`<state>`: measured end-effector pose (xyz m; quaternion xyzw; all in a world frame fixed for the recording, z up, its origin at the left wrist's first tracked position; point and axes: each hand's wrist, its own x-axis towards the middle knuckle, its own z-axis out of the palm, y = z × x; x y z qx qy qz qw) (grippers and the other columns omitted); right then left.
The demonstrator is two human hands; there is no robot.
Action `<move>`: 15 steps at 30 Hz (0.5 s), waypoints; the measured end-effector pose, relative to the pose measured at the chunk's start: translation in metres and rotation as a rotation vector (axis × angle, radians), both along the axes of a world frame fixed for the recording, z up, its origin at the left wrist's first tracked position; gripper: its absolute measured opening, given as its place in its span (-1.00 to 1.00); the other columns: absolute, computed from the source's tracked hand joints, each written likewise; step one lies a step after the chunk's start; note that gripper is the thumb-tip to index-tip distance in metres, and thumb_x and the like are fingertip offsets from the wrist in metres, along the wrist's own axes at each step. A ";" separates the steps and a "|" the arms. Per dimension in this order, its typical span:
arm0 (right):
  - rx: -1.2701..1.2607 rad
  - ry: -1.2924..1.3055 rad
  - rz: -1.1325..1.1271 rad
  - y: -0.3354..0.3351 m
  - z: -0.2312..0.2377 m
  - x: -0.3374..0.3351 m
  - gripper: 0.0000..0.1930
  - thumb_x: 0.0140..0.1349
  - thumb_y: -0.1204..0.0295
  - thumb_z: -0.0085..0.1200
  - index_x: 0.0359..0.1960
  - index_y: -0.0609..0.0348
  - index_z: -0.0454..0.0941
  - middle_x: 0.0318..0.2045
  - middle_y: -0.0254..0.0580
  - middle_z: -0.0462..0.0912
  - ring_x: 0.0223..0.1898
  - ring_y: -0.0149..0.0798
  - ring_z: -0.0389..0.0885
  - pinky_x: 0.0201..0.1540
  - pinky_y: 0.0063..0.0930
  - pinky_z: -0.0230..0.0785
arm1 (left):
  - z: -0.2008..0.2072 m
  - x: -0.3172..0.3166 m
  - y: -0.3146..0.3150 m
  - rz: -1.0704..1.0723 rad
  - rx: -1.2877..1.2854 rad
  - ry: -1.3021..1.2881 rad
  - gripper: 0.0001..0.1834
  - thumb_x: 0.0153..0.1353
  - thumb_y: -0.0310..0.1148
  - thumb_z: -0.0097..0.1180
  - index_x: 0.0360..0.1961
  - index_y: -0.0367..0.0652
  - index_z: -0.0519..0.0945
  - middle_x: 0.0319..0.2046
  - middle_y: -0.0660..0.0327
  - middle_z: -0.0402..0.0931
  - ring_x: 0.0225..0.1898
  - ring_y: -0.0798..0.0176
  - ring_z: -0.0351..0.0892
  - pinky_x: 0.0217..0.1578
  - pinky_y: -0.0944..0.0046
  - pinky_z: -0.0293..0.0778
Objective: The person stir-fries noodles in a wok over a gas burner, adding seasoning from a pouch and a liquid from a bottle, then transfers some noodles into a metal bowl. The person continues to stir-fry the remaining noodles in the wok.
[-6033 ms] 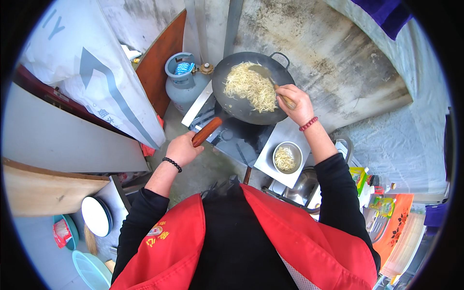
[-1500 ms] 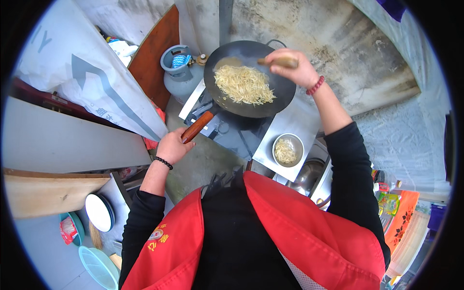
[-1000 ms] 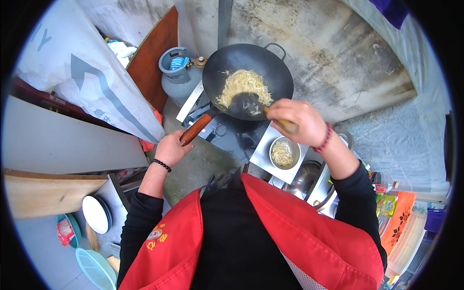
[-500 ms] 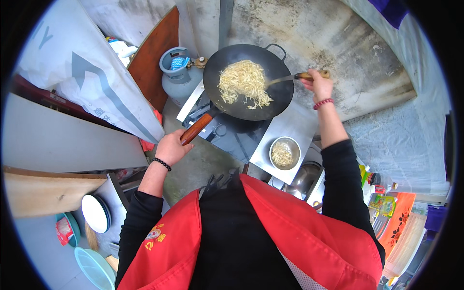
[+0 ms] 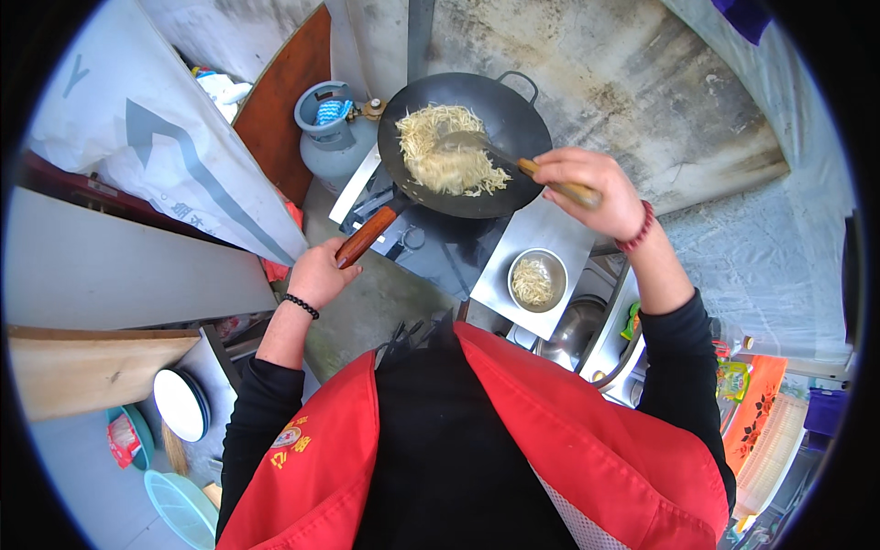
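A dark wok point(image 5: 518, 115) sits over the stove point(image 5: 431, 261), holding a heap of pale bean sprouts point(image 5: 431, 128). My left hand point(image 5: 316, 277) is closed around the end of its reddish wooden handle point(image 5: 371, 231). In my right hand point(image 5: 600, 194) is the wooden handle of a wok spatula point(image 5: 532, 168), gripped above the wok's right rim. The spatula's metal end lies among the sprouts and is partly blurred by motion, as are some sprouts beside it. A metal bowl point(image 5: 555, 266) with a smaller portion of sprouts stands on the steel surface right of the stove.
A grey gas cylinder point(image 5: 339, 151) stands left of the wok, close to a brown board point(image 5: 280, 101). Behind the wok rises a stained wall panel point(image 5: 623, 82). Steel basins point(image 5: 576, 335) sit below the bowl. Stacked plates point(image 5: 181, 405) lie at the lower left.
My right hand has come nearer and tilted, and the spatula's end has swept leftward across the sprouts. The heap has shifted and spread. My left hand keeps its hold on the wok handle.
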<state>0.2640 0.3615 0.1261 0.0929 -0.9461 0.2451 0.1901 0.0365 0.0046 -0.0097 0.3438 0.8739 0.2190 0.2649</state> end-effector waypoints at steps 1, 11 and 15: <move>0.073 -0.048 0.007 -0.008 0.015 0.006 -0.75 0.06 0.59 0.36 -0.18 0.14 0.68 -0.22 -0.10 0.71 -0.21 -0.03 0.72 -0.19 -0.31 0.59 | 0.000 0.000 0.000 -0.008 0.004 0.010 -0.52 0.07 -0.18 0.41 0.01 -0.09 0.64 -0.31 -0.06 0.69 -0.21 -0.16 0.69 -0.14 -0.03 0.57; 0.054 -0.029 0.001 -0.033 -0.013 -0.013 -0.78 0.07 0.53 0.34 -0.22 0.09 0.67 -0.23 -0.13 0.70 -0.23 -0.01 0.71 -0.21 -0.26 0.60 | 0.004 0.001 0.001 -0.009 0.007 0.016 -0.54 0.08 -0.27 0.43 0.00 -0.20 0.64 -0.31 -0.09 0.67 -0.24 -0.09 0.70 -0.15 0.08 0.56; 0.006 -0.203 -0.034 0.000 0.031 0.006 -0.73 0.00 0.63 0.35 -0.22 0.11 0.68 -0.22 -0.14 0.71 -0.21 0.00 0.71 -0.17 -0.23 0.59 | 0.005 0.001 0.001 -0.014 0.011 0.006 -0.54 0.08 -0.27 0.43 0.00 -0.21 0.64 -0.32 -0.08 0.67 -0.24 -0.08 0.70 -0.16 0.08 0.56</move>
